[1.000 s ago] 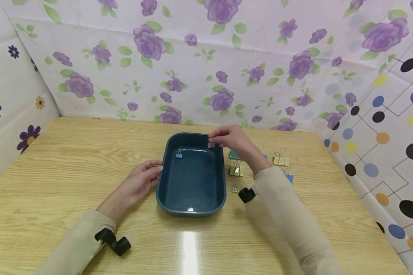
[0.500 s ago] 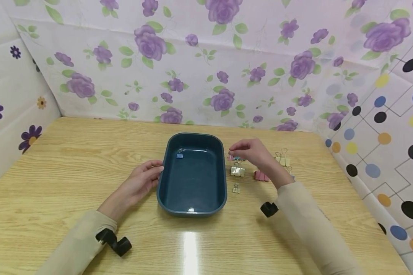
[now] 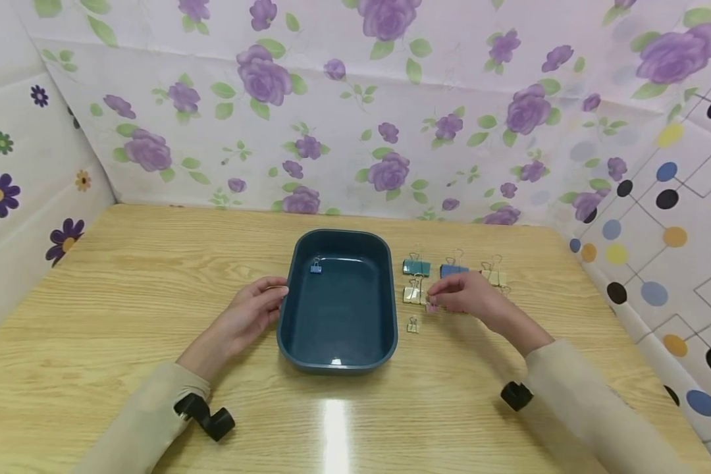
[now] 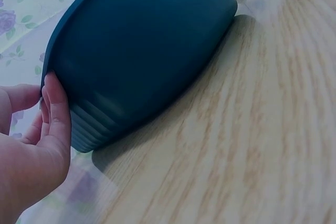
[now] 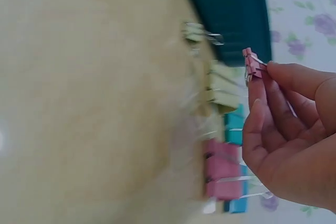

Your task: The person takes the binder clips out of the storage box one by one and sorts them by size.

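Note:
My right hand pinches a small pink binder clip between thumb and fingers, over the table to the right of a dark teal plastic bin. At the bin's left rim my left hand holds the edge, with fingertips against the outer wall. A small blue binder clip lies inside the bin near its far left corner. Close to my right hand are a larger pale yellow binder clip and a small pale yellow one. A large pink binder clip is mostly hidden behind the hand in the head view.
Behind these stand a teal binder clip, a blue one and another yellow one. The wooden table meets a flowered cloth at the back. Dotted cloth rises on the right.
My right hand has moved from above the bin's far right corner rightward and nearer, carrying the small pink binder clip out over the table. My left hand stays at the bin's rim.

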### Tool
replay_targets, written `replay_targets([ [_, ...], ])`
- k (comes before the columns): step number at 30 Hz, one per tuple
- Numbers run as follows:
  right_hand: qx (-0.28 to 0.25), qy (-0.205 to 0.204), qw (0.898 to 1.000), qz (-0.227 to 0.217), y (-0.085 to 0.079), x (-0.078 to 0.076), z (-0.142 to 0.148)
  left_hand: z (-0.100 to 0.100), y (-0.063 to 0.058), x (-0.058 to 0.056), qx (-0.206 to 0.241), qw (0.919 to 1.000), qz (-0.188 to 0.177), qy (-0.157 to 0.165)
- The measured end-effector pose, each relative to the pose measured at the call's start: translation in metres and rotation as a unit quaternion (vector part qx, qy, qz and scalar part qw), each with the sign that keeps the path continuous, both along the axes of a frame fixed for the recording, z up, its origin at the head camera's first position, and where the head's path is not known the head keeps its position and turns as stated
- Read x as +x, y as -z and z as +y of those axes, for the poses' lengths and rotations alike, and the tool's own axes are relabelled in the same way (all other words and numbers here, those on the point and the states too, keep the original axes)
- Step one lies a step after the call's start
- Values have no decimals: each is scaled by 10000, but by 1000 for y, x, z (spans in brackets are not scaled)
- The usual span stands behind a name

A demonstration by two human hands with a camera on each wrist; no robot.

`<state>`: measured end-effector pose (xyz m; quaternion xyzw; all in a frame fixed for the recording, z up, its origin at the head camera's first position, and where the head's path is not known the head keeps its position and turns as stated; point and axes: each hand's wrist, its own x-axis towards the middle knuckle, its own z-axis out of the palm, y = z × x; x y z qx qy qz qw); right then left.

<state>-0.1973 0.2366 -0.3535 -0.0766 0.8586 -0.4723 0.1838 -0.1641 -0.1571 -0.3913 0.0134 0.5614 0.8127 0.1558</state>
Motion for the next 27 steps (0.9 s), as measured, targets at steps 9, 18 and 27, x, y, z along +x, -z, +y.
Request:
replay_targets([
  [9, 280, 150, 9993, 172, 21, 23, 27, 1, 1, -1, 44, 10000, -66, -11],
  [18, 414, 389, 9983, 147, 28, 30, 41, 1, 0, -1, 53, 9999, -92, -14],
  [27, 350, 588, 9976, 80, 27, 35, 48, 1, 0, 0, 79, 9999, -105, -6],
])
